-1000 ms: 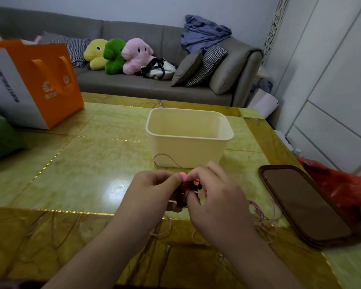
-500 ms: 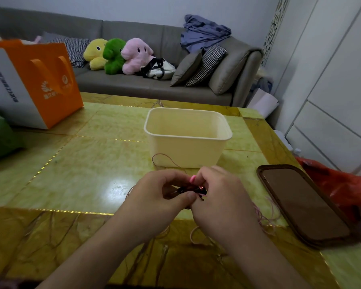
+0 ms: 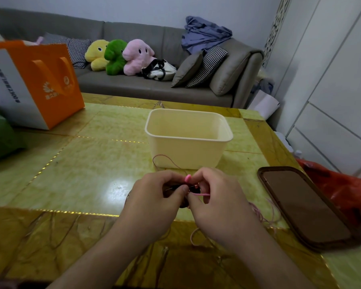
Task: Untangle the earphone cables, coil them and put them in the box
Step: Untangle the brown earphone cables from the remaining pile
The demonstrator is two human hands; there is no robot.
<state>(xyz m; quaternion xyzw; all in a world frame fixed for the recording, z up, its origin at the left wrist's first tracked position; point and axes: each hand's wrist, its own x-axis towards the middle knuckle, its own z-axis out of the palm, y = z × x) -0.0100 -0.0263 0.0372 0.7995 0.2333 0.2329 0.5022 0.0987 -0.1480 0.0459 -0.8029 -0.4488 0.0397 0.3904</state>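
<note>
Left hand (image 3: pixel 154 197) and right hand (image 3: pixel 219 197) together above the near table (image 3: pixel 75 172), both pinching a dark earphone bundle with pink cable (image 3: pixel 201 194). Cream box (image 3: pixel 188 138) just beyond, open-topped, loose cable loop at its near wall. Phone (image 3: pixel 304 207) right, near the table edge; orange bag (image 3: pixel 35 84) far left.

left hand (image 3: pixel 154 197) and right hand (image 3: pixel 215 197) together, fingers curled, pinching, forearms converging
</note>
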